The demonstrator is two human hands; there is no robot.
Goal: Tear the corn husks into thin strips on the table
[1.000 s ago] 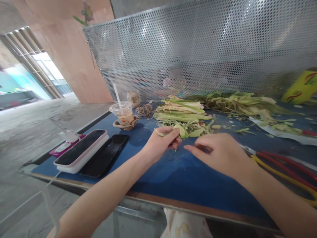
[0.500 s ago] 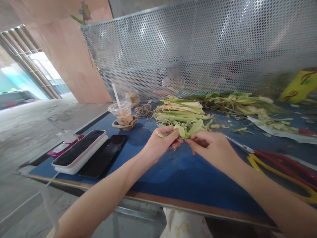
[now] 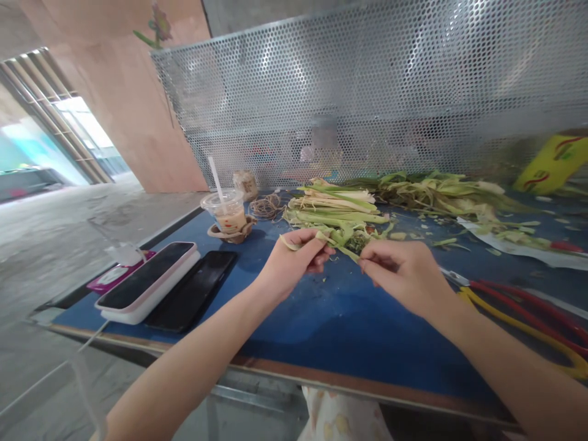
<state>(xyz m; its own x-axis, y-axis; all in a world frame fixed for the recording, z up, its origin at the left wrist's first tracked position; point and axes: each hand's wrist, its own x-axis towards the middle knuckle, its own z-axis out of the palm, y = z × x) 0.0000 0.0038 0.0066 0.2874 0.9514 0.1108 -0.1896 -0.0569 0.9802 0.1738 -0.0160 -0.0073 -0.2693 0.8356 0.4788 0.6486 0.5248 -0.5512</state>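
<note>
My left hand [image 3: 296,260] is closed round a pale green leafy stalk [image 3: 288,244], whose end pokes out on its left side. Between the hands stretches a strip of green leaf [image 3: 345,250], pinched at its right end by the fingers of my right hand [image 3: 404,269]. Both hands are just above the table, close together. Right behind them lies a heap of dark green trimmings [image 3: 356,241], partly hidden. Farther back is a stack of trimmed pale green stalks [image 3: 337,208].
Red and yellow-handled scissors [image 3: 519,306] lie at the right of the blue table [image 3: 312,331]. Leaf scraps [image 3: 441,193] pile up behind. To the left are a drink cup [image 3: 227,211], twine [image 3: 267,207], a black phone [image 3: 193,291] and a pink-rimmed phone [image 3: 147,282]. A perforated metal panel [image 3: 367,79] stands behind.
My hands have moved apart, the left one leftward and the right one rightward. The leaf between them is now drawn out into a strip, and the trimmings behind show more.
</note>
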